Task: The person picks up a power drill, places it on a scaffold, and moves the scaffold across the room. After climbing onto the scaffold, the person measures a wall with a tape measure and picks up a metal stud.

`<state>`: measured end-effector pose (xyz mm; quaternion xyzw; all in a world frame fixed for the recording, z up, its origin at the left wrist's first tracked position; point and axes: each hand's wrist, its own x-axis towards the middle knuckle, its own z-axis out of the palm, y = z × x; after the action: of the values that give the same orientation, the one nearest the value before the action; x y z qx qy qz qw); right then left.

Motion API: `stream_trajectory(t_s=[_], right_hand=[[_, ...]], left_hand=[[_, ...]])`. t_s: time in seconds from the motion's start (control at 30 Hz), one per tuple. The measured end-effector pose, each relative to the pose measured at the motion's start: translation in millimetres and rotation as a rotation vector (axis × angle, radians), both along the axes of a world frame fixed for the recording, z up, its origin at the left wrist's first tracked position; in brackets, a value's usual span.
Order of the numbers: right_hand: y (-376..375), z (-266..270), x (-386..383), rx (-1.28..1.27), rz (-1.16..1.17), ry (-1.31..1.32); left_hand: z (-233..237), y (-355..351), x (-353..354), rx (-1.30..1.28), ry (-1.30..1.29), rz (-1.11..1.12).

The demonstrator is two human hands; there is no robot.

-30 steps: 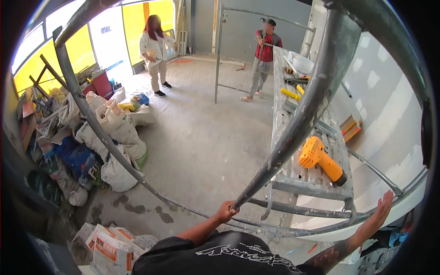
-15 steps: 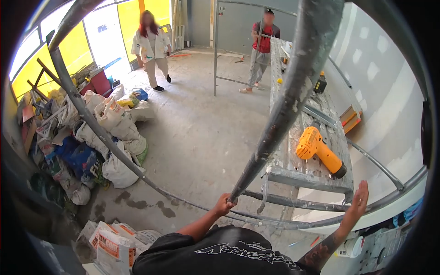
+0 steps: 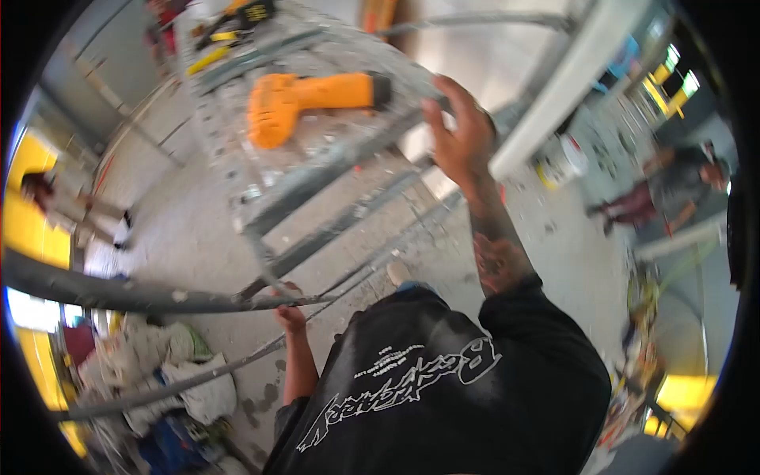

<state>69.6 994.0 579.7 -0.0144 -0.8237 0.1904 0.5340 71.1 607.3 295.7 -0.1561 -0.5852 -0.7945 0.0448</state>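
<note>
My left hand (image 3: pixel 291 317) is wrapped round a grey metal scaffold tube (image 3: pixel 158 294), just below the near corner of a perforated metal scaffold plank (image 3: pixel 218 150). At the plank's other near corner is my right hand (image 3: pixel 463 138), its thumb and fingers apart and the fingertips right at the edge. An orange cordless drill (image 3: pixel 317 95) lies on its side on the plank, its dark base pointing toward my right hand. Under the plank's end runs a metal crossbar (image 3: pixel 340 218).
Yellow-handled tools (image 3: pixel 210 60) lie farther along the plank. White filled sacks (image 3: pixel 198 388) are heaped at lower left. A white bucket (image 3: pixel 564 162) stands on the floor at right. One person (image 3: pixel 75 207) is at left, another (image 3: pixel 673 190) at right, and a third (image 3: pixel 162 24) beyond the plank.
My view has swung to the right and down, bringing the plank and drill nearer the middle. My right hand has come to the plank's corner; my left hand still grips the tube.
</note>
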Motion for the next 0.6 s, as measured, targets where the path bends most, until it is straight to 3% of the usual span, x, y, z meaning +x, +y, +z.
stream_trajectory(t_s=[0.1,0.2,0.3,0.47,0.6], right_hand=[[0,-3,16,-0.051,0.094,-0.052],[-9,-17,52,-0.570,0.502,0.016],[10,-39,97,-0.655,0.438,0.051],[65,-64,151,-0.928,0.052,0.010],[101,-61,159,-0.957,0.019,0.021]], left_hand=[[26,10,5,-0.039,-0.064,-0.007],[27,9,6,-0.017,-0.064,-0.012],[32,10,7,-0.022,-0.055,-0.022],[37,17,8,0.001,-0.078,0.005],[27,16,6,0.006,-0.077,-0.019]])
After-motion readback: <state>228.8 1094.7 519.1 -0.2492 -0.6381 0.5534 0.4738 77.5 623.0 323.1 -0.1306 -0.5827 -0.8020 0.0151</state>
